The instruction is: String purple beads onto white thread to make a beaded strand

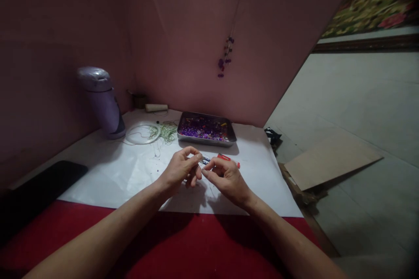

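My left hand (183, 166) is raised a little over the white paper, thumb and forefinger pinched together and the other fingers curled loosely below. Close beside it, my right hand (229, 179) also pinches with thumb and forefinger, its tips almost meeting the left fingers. Whatever sits in either pinch is too small and dim to name. Just behind the fingertips lies a red-handled tool (224, 157), partly hidden by the right hand. Beyond the hands is a dark metal tray (209, 141) of small purple beads (199, 132), with some red and clear ones.
White paper (131, 183) covers the red cloth (183, 244). Behind left are a purple flask (106, 111), a coil of clear line (131, 141) and tangled green thread (166, 131). A dark flat object (49, 183) lies left. A beaded strand (225, 59) hangs from the pink panel.
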A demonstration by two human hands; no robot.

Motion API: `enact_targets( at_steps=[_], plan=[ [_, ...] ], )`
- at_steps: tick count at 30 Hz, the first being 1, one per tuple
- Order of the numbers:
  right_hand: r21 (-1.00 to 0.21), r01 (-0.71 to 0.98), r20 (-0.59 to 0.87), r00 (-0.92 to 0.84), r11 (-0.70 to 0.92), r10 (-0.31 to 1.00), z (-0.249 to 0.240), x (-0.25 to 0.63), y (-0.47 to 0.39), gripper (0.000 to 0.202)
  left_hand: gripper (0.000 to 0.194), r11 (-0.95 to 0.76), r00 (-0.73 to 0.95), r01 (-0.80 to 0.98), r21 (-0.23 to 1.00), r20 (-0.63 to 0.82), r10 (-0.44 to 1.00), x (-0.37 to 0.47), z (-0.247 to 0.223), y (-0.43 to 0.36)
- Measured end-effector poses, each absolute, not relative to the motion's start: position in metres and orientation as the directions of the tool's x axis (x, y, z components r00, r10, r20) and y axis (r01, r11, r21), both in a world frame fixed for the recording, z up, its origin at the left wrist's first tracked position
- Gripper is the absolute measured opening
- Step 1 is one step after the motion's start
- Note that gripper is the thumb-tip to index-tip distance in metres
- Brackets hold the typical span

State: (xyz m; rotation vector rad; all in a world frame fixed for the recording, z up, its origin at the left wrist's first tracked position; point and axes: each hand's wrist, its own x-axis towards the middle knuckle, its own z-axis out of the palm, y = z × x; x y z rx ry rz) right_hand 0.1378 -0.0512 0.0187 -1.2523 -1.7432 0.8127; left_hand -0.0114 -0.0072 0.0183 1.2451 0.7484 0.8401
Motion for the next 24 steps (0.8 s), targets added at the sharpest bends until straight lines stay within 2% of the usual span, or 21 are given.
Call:
enact_targets(
  at_steps=[6, 9, 12, 15, 17, 20, 24],
  plan=[
    [-0.830, 0.459, 0.260, -0.185, 0.317, 0.948, 0.020, 0.141, -0.051, 0.015, 0.025, 0.084, 0.499, -0.138, 0.987, -0.004, 0.866, -0.014, 0.020, -0.006],
    [-0.873, 0.398, 0.250, -0.127, 0.280, 0.960, 0.022, 0.144, -0.049, 0.019, 0.027, 0.056, 0.487, -0.146, 0.988, 0.022, 0.873, -0.014, 0.021, -0.007],
    [-0.916, 0.317, 0.230, -0.086, 0.245, 0.969, 0.022, 0.146, -0.046, 0.033, 0.029, 0.024, 0.507, -0.131, 0.991, 0.047, 0.861, -0.014, 0.021, -0.007],
    [-0.950, 0.235, 0.183, -0.109, 0.205, 0.977, 0.018, 0.146, -0.041, 0.028, 0.029, 0.011, 0.537, -0.121, 0.993, 0.056, 0.842, -0.013, 0.019, -0.006],
    [-0.959, 0.191, 0.201, -0.063, 0.210, 0.978, 0.015, 0.147, -0.039, 0.031, 0.028, 0.035, 0.543, -0.141, 0.989, 0.048, 0.838, -0.013, 0.018, -0.005],
    [-0.957, 0.179, 0.237, 0.040, 0.227, 0.971, 0.014, 0.151, -0.036, 0.031, 0.027, 0.079, 0.567, -0.183, 0.980, 0.039, 0.823, -0.013, 0.017, -0.004],
    [-0.953, 0.194, 0.250, 0.072, 0.232, 0.966, 0.014, 0.154, -0.033, 0.031, 0.023, 0.103, 0.596, -0.175, 0.979, 0.023, 0.802, -0.014, 0.017, -0.004]
  ],
)
